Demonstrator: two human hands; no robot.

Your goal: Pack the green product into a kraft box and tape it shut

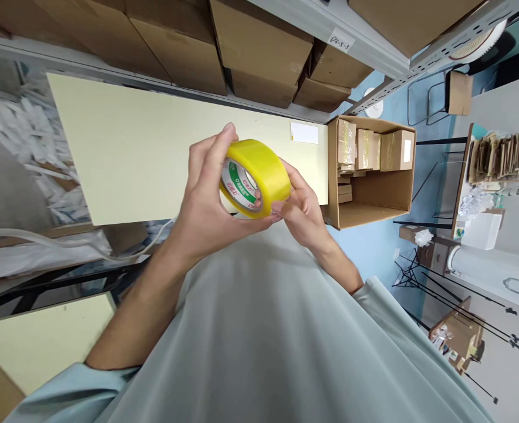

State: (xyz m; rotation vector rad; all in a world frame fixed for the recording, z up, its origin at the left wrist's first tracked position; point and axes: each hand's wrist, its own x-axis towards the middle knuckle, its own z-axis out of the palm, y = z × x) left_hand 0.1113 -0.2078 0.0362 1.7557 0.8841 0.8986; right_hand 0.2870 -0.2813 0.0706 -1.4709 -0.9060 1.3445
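Note:
A roll of yellow packing tape (266, 167) is held up above the near side of a pale board. Its cardboard core, printed in green and red, faces left. My left hand (211, 194) is closed round the roll from the left, with the thumb along its lower side. From the right, my right hand (302, 211) pinches at the lower right of the tape's outer face. Whether a loose tape end lies between those fingertips I cannot make out. Behind the roll stretches the pale yellow tabletop (131, 147), with a white label (304, 133) near its far right corner.
At the table's right end stands an open carton (374, 218) holding several taped small boxes (368, 150). Cardboard boxes (259, 47) line a metal shelf (400, 53) along the far side. White wrapping scraps (39, 141) lie at left, near a pale cable (110, 257).

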